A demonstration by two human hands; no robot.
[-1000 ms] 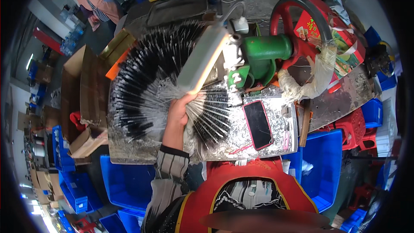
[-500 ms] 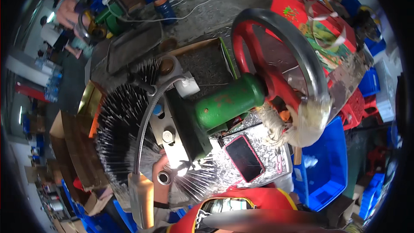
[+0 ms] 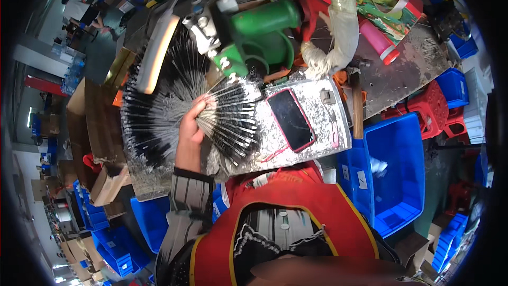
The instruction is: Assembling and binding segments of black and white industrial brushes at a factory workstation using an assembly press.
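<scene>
1. Left hand (image 3: 191, 126), left of centre in the frame: closed on a sheaf of thin strands, which spread out to its right; some fingers hidden, exact grip unclear.
2. Fan of strands (image 3: 159, 122): on the worktable, left of centre; dark, pale toward the middle, light tips at the right-hand edge.
3. Right hand: cannot tell its state.
4. Bar lamp (image 3: 157, 55), upper left of centre: lit, tilted, over the fan's upper part.
5. Green press (image 3: 267, 21), top centre; red wheel with pale wrapping (image 3: 344, 26) to its right.
6. Phone (image 3: 291, 120), pink-edged, dark screen: on a shiny silvery sheet (image 3: 325, 127), right of the hand.
7. Wooden handle (image 3: 357, 108) just beside the sheet's right edge.
8. Blue bin (image 3: 397, 175), lower right; cardboard box (image 3: 100, 127), left.
</scene>
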